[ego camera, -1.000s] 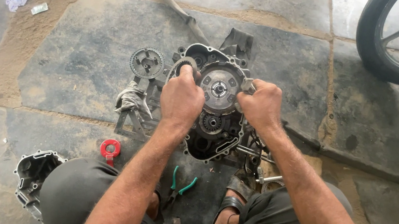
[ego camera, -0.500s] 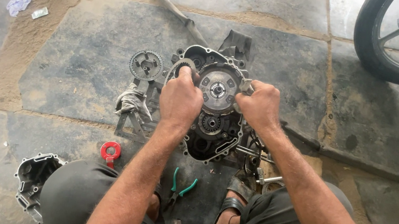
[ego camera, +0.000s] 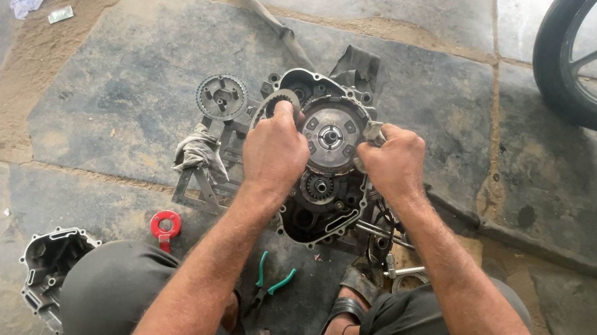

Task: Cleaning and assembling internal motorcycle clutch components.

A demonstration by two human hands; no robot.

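- The left hand (ego camera: 274,150) is closed around the left edge of the round clutch assembly (ego camera: 330,134), fingers curled over its rim.
- The right hand (ego camera: 390,160) grips the right edge of the same part, fist narrow, with a scrap of grey rag (ego camera: 373,132) caught under the fingers.
- The clutch assembly sits in the upper half of the open engine case (ego camera: 312,208), which lies flat on the stone floor (ego camera: 118,75) between the person's knees.
- A small gear (ego camera: 319,186) shows in the case just below the clutch.
- A loose toothed sprocket (ego camera: 221,96) lies just left of the case, with a crumpled cloth (ego camera: 200,151) below it.
- Green-handled pliers (ego camera: 269,282) lie near the person's sandal (ego camera: 348,312).
- A red ring tool (ego camera: 165,225) lies to the left of the pliers, and an engine cover (ego camera: 49,265) lies further left.
- 1 motorcycle wheel (ego camera: 558,63) stands at upper right.
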